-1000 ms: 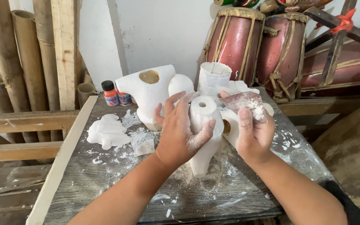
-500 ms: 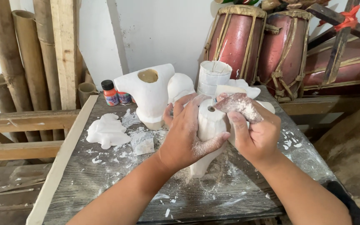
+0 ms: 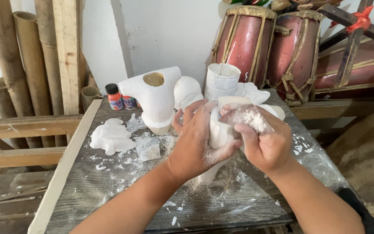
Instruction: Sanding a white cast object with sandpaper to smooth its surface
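Observation:
A white plaster figure piece (image 3: 218, 132) stands on the grey wooden table (image 3: 109, 190), and my left hand (image 3: 195, 138) wraps around its left side. My right hand (image 3: 260, 138) presses a dusty piece of sandpaper (image 3: 247, 116) against the top right of the piece. Both hands are coated with white powder. The lower end of the piece rests on the table in a patch of white dust. Most of its middle is hidden behind my fingers.
A white plaster torso (image 3: 154, 97) with a hollow neck stands behind, beside a flat white casting (image 3: 111, 136), a small block (image 3: 148, 148), paint bottles (image 3: 114, 97) and a white cup (image 3: 221, 80). Red drums (image 3: 247, 43) stand at the back right, bamboo poles (image 3: 18, 60) at the left.
My right hand with the sandpaper has slid from the right side up over the top of the plaster piece. My left hand has shifted slightly lower around it.

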